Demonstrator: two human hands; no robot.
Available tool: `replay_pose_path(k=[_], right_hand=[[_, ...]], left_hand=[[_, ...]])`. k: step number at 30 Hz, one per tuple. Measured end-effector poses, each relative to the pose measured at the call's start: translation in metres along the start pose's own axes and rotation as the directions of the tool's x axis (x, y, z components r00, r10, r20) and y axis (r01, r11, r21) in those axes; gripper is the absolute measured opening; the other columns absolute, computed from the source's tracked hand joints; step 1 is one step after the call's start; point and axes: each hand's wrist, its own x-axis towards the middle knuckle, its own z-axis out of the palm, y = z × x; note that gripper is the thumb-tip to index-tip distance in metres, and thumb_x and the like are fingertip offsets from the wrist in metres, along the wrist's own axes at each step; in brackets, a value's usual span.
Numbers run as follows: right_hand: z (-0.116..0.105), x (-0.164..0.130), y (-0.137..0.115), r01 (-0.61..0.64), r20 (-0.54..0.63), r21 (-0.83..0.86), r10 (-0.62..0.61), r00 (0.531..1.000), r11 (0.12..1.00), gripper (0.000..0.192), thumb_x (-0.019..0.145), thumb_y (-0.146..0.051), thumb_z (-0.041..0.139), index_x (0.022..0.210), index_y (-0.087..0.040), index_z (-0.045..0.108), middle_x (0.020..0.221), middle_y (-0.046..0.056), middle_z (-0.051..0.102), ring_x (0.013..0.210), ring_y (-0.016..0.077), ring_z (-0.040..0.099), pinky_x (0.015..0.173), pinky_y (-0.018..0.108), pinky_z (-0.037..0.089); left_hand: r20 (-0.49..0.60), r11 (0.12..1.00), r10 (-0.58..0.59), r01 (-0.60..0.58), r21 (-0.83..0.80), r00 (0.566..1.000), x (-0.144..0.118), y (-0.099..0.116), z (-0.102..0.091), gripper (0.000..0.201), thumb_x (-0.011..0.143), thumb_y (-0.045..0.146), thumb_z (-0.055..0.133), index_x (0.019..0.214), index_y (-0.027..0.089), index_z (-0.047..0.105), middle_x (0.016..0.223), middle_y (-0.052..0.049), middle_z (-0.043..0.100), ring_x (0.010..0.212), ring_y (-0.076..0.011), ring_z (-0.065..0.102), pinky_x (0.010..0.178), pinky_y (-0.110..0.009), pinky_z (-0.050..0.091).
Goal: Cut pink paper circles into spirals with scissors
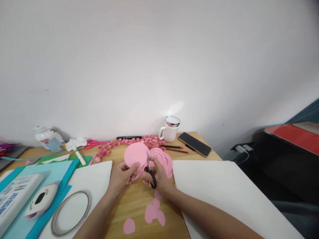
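Observation:
My left hand [122,175] pinches the lower edge of a pink paper circle [136,154] and holds it upright above the wooden table [134,205]. My right hand [159,176] grips black-handled scissors [150,170], whose blades point up against the circle's right edge. A stack of more pink paper circles [164,158] lies just behind my right hand. Small pink offcuts [154,212] lie on the table below my hands.
Several small rolled pink paper roses [129,143] are strewn along the back. A white mug [170,129], phone [194,143], pencils [174,148], black marker [129,137], white sheets [224,192], metal ring [71,212], paper punch [41,200] and blue paper [42,172] surround the work spot.

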Motion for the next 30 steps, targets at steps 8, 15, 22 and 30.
replay_pose_path(k=[8, 15, 22, 30], right_hand=[[0.001, 0.0, -0.001, 0.0, 0.025, 0.001, 0.0, 1.0, 1.0, 0.05, 0.065, -0.026, 0.07, 0.104, -0.021, 0.039, 0.054, -0.009, 0.052, 0.041, 0.0073, 0.042, 0.039, 0.017, 0.03], [0.002, -0.001, -0.01, 0.074, 0.011, 0.064, -0.075, 0.997, 0.995, 0.049, 0.062, -0.024, 0.074, 0.096, -0.021, 0.04, 0.066, -0.006, 0.054, 0.055, 0.009, 0.047, 0.05, 0.021, 0.034], [0.004, -0.002, -0.013, 0.026, 0.0, 0.037, -0.026, 1.0, 0.999, 0.048, 0.061, -0.028, 0.074, 0.095, -0.022, 0.04, 0.061, -0.007, 0.053, 0.048, 0.0077, 0.04, 0.042, 0.018, 0.029], [-0.001, 0.001, 0.003, 0.007, 0.0, 0.016, -0.007, 1.0, 1.0, 0.047, 0.066, -0.028, 0.07, 0.101, -0.021, 0.04, 0.049, -0.011, 0.046, 0.039, 0.0068, 0.038, 0.038, 0.017, 0.028]], left_hand=[[-0.023, 0.999, -0.016, 0.015, -0.032, 1.0, 0.002, -0.005, -0.002, 0.039, 0.066, 0.04, 0.068, 0.043, 0.014, 0.05, 0.028, 0.004, 0.045, 0.026, -0.0044, 0.034, 0.032, -0.018, 0.02], [-0.037, 0.999, -0.033, 0.033, 0.002, 0.999, 0.003, -0.005, -0.002, 0.038, 0.061, 0.037, 0.071, 0.04, 0.014, 0.049, 0.028, 0.005, 0.044, 0.025, -0.0035, 0.031, 0.031, -0.017, 0.019], [-0.037, 1.0, -0.012, 0.012, -0.016, 0.999, 0.001, -0.001, -0.001, 0.039, 0.061, 0.039, 0.07, 0.042, 0.015, 0.047, 0.029, 0.006, 0.043, 0.026, -0.0037, 0.031, 0.031, -0.018, 0.017], [-0.014, 0.999, 0.019, -0.019, -0.03, 1.0, 0.001, 0.0, -0.002, 0.039, 0.065, 0.038, 0.069, 0.043, 0.015, 0.046, 0.029, 0.006, 0.042, 0.028, -0.0034, 0.031, 0.033, -0.017, 0.018]])
